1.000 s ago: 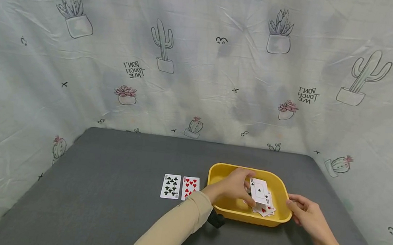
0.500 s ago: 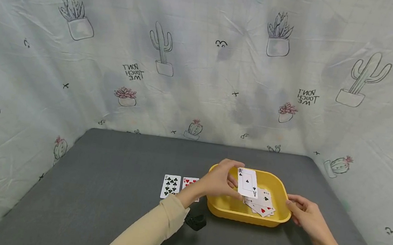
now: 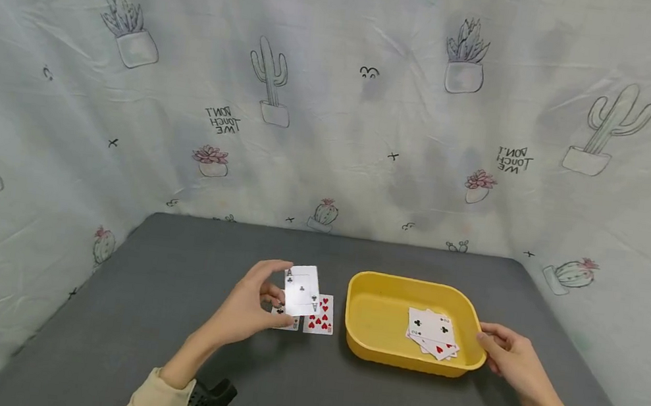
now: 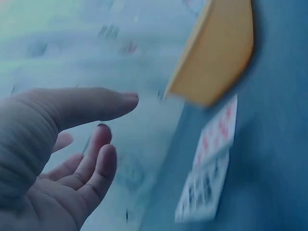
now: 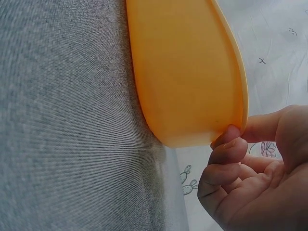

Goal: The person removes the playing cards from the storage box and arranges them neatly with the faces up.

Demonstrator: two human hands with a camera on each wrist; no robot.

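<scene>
Grey table [image 3: 167, 345] before us: two cards already lie face up under our left hand [image 3: 252, 304], which pinches the ace of clubs [image 3: 301, 290] just above them. To its right, our right hand [image 3: 508, 358] grips the yellow tray [image 3: 372, 350] rim with curled fingers; several cards [image 3: 432, 333] inside remain.

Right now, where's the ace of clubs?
In the head view, the left hand holds the ace of clubs above the two table cards, left of the yellow tray.

Left hand [image 3: 249, 304] raised off the counter, arm extended forward, thumb and fingers [image 3: 278, 300] pinching, wrist bent slightly. Right hand [image 3: 508, 358] low, forearm angled in from the right, fingers curled, thumb on top, gripping.
</scene>
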